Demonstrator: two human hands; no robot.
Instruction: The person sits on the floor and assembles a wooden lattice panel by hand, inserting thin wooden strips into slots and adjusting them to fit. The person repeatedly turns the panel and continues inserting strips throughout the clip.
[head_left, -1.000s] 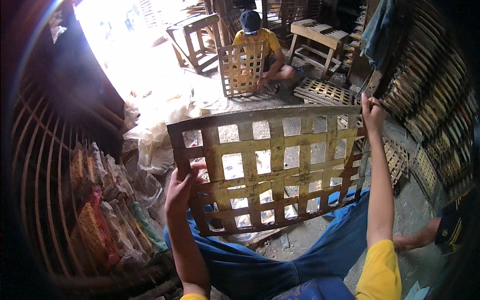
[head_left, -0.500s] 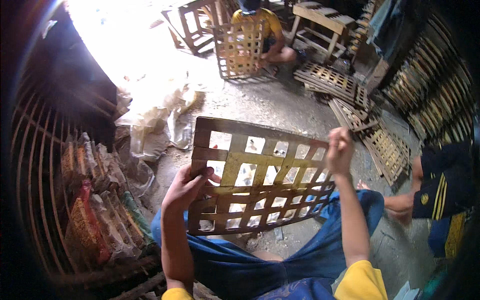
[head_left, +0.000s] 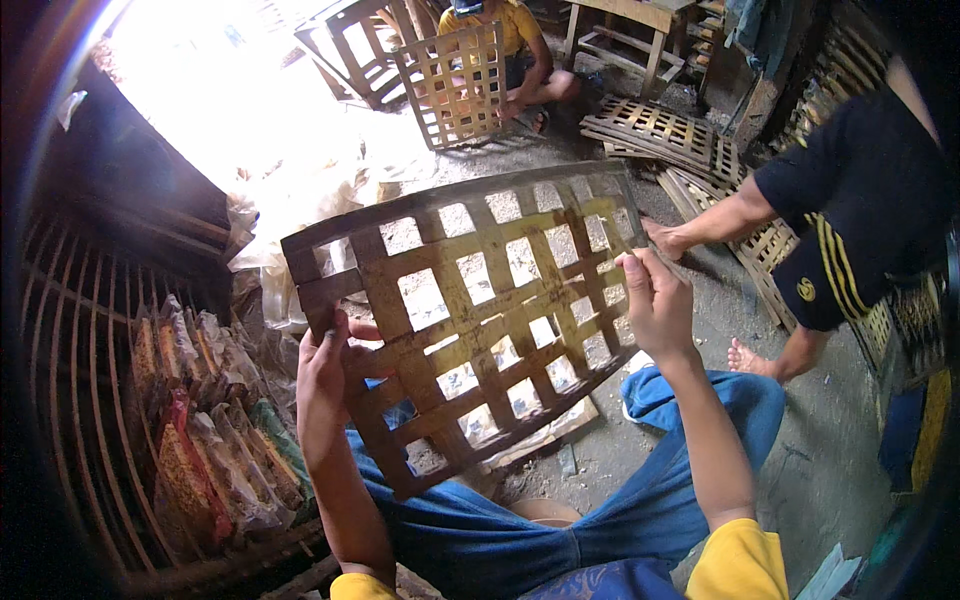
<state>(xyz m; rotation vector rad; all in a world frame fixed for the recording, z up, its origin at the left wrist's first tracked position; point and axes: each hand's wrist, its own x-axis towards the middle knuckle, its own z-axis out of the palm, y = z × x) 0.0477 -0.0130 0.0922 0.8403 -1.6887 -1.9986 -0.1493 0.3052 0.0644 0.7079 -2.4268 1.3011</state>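
A woven bamboo lattice panel (head_left: pixel 455 330) is raised and tilted over my lap, its strips crossing to leave square holes. My left hand (head_left: pixel 325 375) is closed on its left edge, with the thumb on the near face and fingers reaching through or behind. At the right edge, my right hand (head_left: pixel 658 305) is closed in a pinch against the frame, thumb and forefinger meeting at the rim. Whether a small thing is also between those fingers, I cannot tell. Through the holes, a pale flat sheet (head_left: pixel 545 435) shows on the ground.
Another person (head_left: pixel 765 260) in dark shorts steps close on my right. Stacked lattice panels (head_left: pixel 670 140) lie beyond. Across the floor sits a co-worker (head_left: pixel 520 40) with a similar panel (head_left: pixel 455 85). On my left are a slatted rack (head_left: pixel 90 400) and filled plastic bags (head_left: pixel 215 450).
The panel has swung round, its right end higher and its lower left corner nearer me. My right hand remains at its right edge. The person in dark shorts has come farther into view.
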